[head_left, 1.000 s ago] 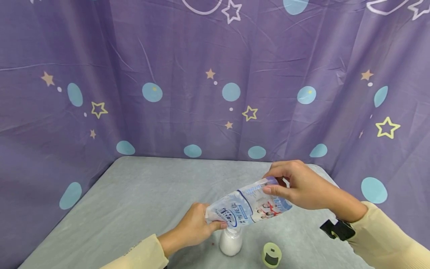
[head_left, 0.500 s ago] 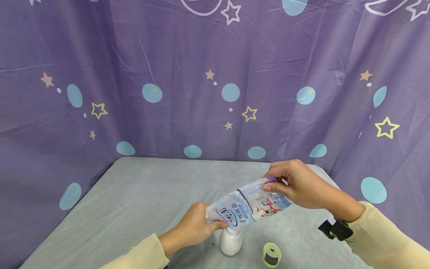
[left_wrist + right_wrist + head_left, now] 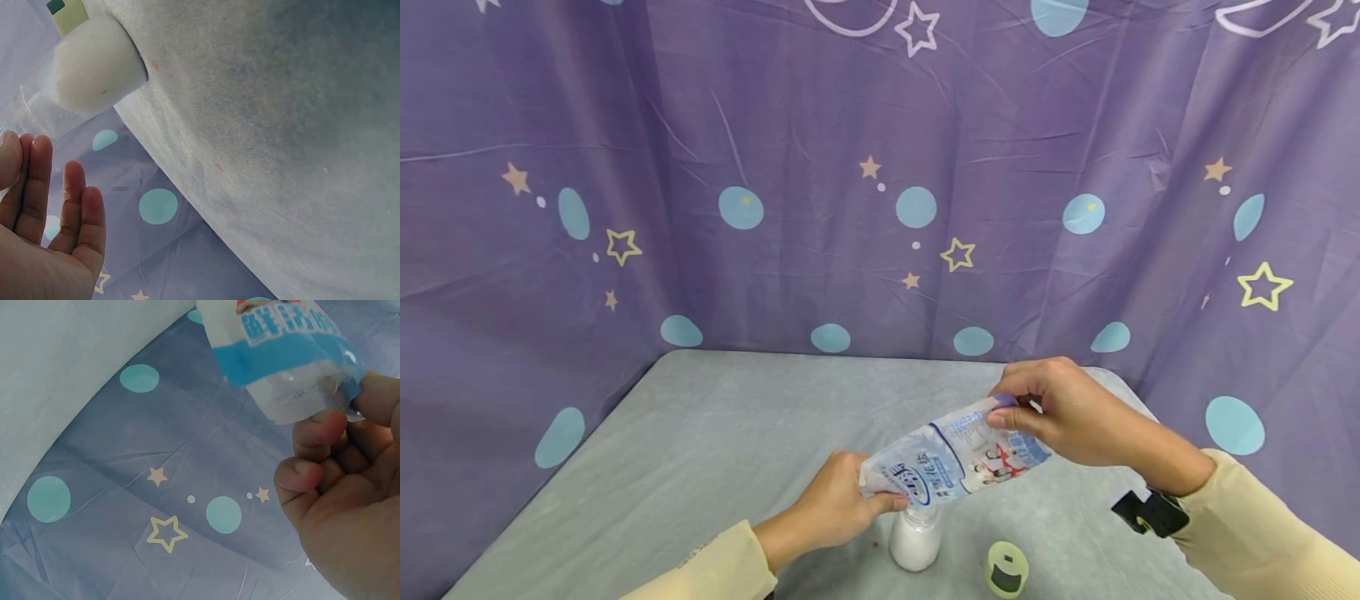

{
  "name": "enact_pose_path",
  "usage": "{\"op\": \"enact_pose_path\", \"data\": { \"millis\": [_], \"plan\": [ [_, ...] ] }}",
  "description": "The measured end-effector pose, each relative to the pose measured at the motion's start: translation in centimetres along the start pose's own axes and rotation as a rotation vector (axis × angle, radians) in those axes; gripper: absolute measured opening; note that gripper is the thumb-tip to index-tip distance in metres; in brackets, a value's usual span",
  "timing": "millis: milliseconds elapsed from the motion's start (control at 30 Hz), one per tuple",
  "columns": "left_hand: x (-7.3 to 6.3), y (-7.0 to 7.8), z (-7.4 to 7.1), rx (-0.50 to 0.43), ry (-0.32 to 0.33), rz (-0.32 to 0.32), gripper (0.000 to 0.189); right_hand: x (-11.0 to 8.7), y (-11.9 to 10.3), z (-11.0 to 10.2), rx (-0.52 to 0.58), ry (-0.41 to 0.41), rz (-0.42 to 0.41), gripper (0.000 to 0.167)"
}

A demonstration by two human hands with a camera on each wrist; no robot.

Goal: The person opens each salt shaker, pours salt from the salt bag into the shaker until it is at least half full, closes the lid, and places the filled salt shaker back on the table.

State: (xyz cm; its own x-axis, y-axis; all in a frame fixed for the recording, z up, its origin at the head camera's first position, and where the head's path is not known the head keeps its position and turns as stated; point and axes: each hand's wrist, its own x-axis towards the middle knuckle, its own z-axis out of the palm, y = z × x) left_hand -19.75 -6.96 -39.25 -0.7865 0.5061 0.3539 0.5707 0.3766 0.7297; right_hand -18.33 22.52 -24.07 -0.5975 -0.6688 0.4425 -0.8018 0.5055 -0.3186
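Note:
A printed white-and-blue plastic salt bag point(image 3: 936, 454) slants down leftward, its low end over the mouth of a clear jar point(image 3: 915, 542). My left hand point(image 3: 835, 504) pinches that low end, thumb on the near face. Higher up, my right hand point(image 3: 1060, 417) pinches the raised corner between thumb and fingers; in the right wrist view the bag's blue-banded end point(image 3: 281, 362) is creased at the fingertips. White grains fill much of the jar point(image 3: 100, 65) in the left wrist view, with the left fingertips point(image 3: 40, 150) near its neck. The bag hides the jar's mouth in the head view.
A round pale-green lid point(image 3: 1006, 570) lies on the table right of the jar. Grey cloth covers the table point(image 3: 715, 433). A purple curtain point(image 3: 820, 167) with stars and dots hangs behind it and along its sides.
Only a slight shift shows: the right hand and the bag's raised end have moved a touch to the left. Left hand, jar and lid stay in place.

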Motion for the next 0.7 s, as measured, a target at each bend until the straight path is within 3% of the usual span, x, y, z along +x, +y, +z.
{"op": "enact_pose_path", "data": {
  "millis": [267,700],
  "plan": [
    [0.01,0.06,-0.01,0.001,-0.007,-0.003,0.021,-0.23,-0.22,-0.31,0.012,-0.032,0.007,0.005],
    [0.02,0.21,-0.05,0.002,-0.013,-0.008,0.021,-0.57,-0.32,-0.64,-0.014,-0.035,0.029,0.010]
  ]
}}
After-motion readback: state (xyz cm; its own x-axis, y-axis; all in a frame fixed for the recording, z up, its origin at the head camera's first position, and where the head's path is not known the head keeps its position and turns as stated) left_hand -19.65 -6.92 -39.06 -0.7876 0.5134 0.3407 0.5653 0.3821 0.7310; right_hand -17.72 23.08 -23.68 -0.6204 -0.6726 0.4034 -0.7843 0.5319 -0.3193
